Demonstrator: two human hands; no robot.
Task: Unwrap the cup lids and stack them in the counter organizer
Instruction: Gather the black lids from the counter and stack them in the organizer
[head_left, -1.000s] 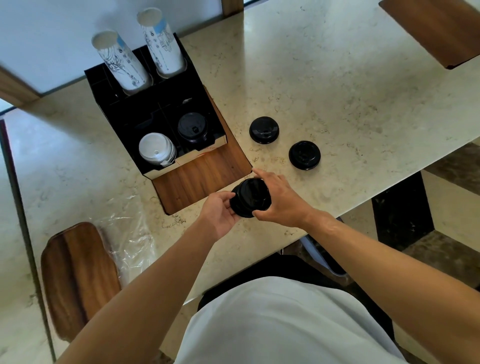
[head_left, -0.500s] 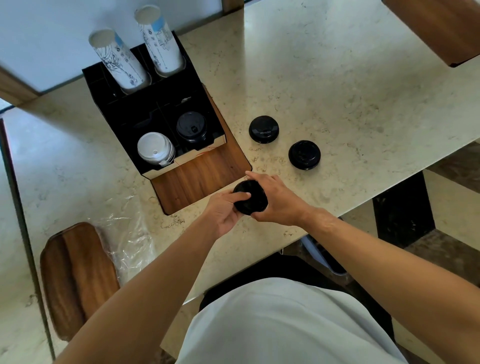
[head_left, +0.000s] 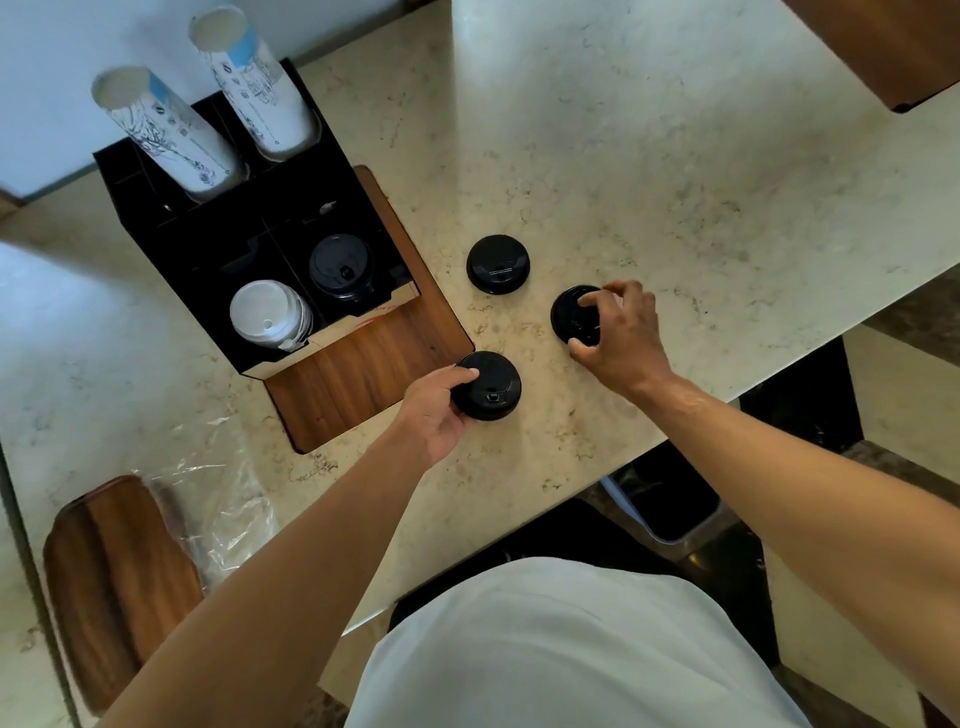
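Note:
Three black cup lids lie on the marble counter. My left hand (head_left: 434, 410) grips the near lid stack (head_left: 491, 387) by its left edge. My right hand (head_left: 621, 332) is closed around the right lid (head_left: 571, 314), fingers over its top and near rim. A third black lid (head_left: 497, 264) lies untouched behind them. The black counter organizer (head_left: 156, 208) stands at the left; its front compartments hold a stack of white lids (head_left: 267, 314) and a stack of black lids (head_left: 340, 267).
Two tall stacks of paper cups (head_left: 171, 137) rise from the organizer's rear slots. A wooden inlay (head_left: 363, 374) sits in front of the organizer. Crumpled clear plastic wrap (head_left: 218, 499) lies near a wooden board (head_left: 109, 577) at the lower left. The counter edge runs beside my right arm.
Both hands held one black lid stack together before. Now my left hand alone keeps it on the counter, and my right hand has moved right onto another lid.

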